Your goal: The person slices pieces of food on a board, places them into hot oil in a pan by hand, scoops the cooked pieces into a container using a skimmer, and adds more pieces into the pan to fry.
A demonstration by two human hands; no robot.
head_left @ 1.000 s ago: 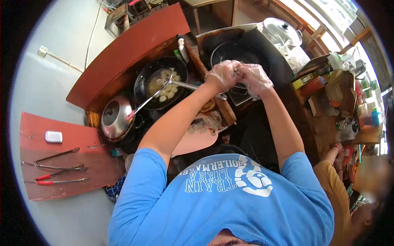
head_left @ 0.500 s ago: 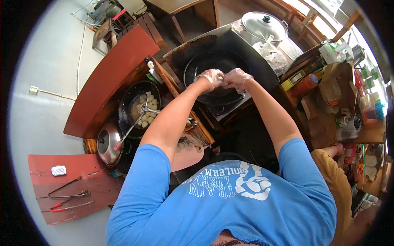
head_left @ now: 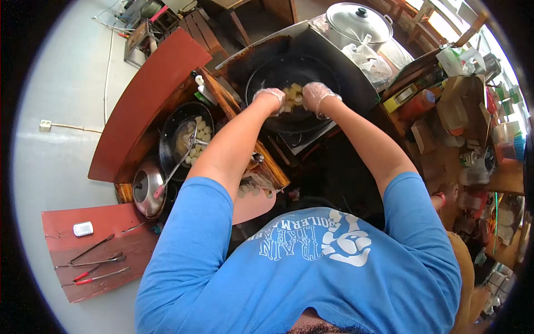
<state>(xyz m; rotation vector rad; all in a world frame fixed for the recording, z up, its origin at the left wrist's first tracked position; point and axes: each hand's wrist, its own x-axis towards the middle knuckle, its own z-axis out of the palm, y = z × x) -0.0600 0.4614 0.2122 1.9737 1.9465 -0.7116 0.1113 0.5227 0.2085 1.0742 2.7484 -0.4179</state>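
My left hand (head_left: 270,99) and my right hand (head_left: 318,98), both in clear plastic gloves, are low over a large black wok (head_left: 300,68). Between them, several pale yellow chunks (head_left: 292,94) lie in the wok. My left hand is at the left side of the chunks and my right hand at their right side. The fingers of both hands point down and away from me, too hidden to show whether they grip anything. To the left, a smaller black wok (head_left: 167,131) holds several pale round pieces (head_left: 200,131) in liquid, with a long-handled skimmer (head_left: 177,170) resting across it.
A lidded metal pot (head_left: 356,25) and a plastic bag (head_left: 370,64) stand behind the wok at right. A red panel (head_left: 147,106) borders the left side. Tongs (head_left: 103,261) and a can (head_left: 83,229) lie on a red board. Another person's hand (head_left: 448,195) shows at right.
My hands, close together above the wok before, have moved apart and lower. Pale yellow chunks now show in the wok between them. The other person's arm at right has moved.
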